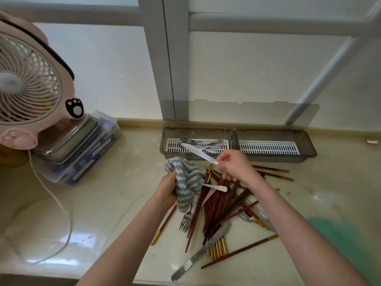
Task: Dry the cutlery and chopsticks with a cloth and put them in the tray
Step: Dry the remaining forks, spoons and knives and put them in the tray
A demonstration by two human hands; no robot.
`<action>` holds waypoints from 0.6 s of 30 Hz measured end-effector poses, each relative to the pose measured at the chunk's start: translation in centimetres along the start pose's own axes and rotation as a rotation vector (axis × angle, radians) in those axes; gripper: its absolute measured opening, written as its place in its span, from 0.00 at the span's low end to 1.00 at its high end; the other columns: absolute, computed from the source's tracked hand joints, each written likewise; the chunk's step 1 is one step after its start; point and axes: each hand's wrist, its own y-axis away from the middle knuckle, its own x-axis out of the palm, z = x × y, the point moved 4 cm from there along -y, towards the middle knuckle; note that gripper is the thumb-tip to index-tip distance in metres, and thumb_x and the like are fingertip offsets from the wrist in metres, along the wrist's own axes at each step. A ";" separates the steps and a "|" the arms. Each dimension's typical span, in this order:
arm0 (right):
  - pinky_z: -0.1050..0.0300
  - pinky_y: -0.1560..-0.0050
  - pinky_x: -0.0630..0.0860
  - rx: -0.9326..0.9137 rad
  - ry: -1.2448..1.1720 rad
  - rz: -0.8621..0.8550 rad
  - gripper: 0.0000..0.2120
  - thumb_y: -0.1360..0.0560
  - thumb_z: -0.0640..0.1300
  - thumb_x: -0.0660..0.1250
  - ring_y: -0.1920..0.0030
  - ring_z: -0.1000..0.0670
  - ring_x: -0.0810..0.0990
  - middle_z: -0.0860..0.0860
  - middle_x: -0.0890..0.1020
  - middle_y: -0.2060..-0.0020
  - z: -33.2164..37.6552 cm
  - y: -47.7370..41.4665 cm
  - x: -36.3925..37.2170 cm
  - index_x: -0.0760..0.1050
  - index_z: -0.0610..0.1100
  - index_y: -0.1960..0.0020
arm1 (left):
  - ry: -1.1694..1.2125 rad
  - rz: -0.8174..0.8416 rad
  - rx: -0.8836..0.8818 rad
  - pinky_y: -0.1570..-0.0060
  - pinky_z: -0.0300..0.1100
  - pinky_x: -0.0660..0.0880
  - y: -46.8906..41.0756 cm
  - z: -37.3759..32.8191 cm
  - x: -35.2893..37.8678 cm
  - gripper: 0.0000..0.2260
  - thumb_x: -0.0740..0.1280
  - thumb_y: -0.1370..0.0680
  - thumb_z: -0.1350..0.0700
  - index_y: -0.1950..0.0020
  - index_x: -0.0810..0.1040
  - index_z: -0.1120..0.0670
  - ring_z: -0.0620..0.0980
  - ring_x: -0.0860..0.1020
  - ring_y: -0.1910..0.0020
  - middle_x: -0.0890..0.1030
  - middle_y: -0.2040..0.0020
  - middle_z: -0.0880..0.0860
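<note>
Cutlery (214,188) half hidden by cloth (186,180).

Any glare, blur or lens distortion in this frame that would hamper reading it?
Head view: wide-angle bending curves the window frame; window glare washes the counter at lower left; the knife in the right hand is smeared and overexposed; a green smudge blurs the lower right; the chopsticks stay sharp.
</note>
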 end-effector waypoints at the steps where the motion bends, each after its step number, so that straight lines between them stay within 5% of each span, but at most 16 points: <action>1: 0.67 0.76 0.70 -0.007 -0.140 0.039 0.02 0.24 0.35 0.63 0.75 0.54 0.75 0.46 0.78 0.65 -0.1 0.3 1.3 0.74 0.39 0.53 | 0.000 0.023 0.028 0.60 0.45 0.80 0.0 0.0 0.7 0.12 0.61 0.20 0.55 0.43 0.76 0.62 0.55 0.81 0.55 0.82 0.51 0.59; 8: 0.62 0.80 0.65 0.037 -0.368 -0.046 0.11 0.24 0.31 0.63 0.80 0.55 0.71 0.47 0.74 0.74 -1.5 1.5 7.3 0.71 0.42 0.63 | -0.132 -0.173 0.170 0.59 0.46 0.78 -0.3 -0.4 1.5 0.03 0.71 0.29 0.65 0.59 0.79 0.64 0.55 0.81 0.66 0.82 0.67 0.57; 12: 0.60 0.67 0.70 -0.056 -0.248 -0.138 0.12 0.26 0.36 0.68 0.73 0.53 0.73 0.50 0.76 0.72 -1.6 1.9 7.0 0.72 0.45 0.66 | -0.103 -0.222 0.154 0.75 0.36 0.76 -0.9 -1.7 0.9 0.03 0.69 0.29 0.69 0.61 0.77 0.64 0.47 0.79 0.77 0.81 0.75 0.52; 15: 0.71 0.69 0.67 -0.131 -0.136 -0.153 0.08 0.27 0.39 0.70 0.69 0.56 0.74 0.52 0.77 0.70 -1.4 2.0 6.3 0.74 0.44 0.64 | -0.099 -0.273 0.145 0.76 0.35 0.75 -1.5 -2.8 0.1 0.04 0.70 0.29 0.68 0.61 0.76 0.63 0.46 0.78 0.78 0.80 0.75 0.51; 18: 0.71 0.68 0.68 -0.175 -0.069 -0.142 0.05 0.27 0.39 0.70 0.67 0.56 0.74 0.53 0.77 0.68 -1.4 2.1 5.5 0.76 0.43 0.61 | -0.084 -0.310 0.126 0.70 0.40 0.76 -2.3 -3.6 -1.0 0.04 0.69 0.28 0.68 0.59 0.75 0.62 0.49 0.79 0.70 0.80 0.66 0.55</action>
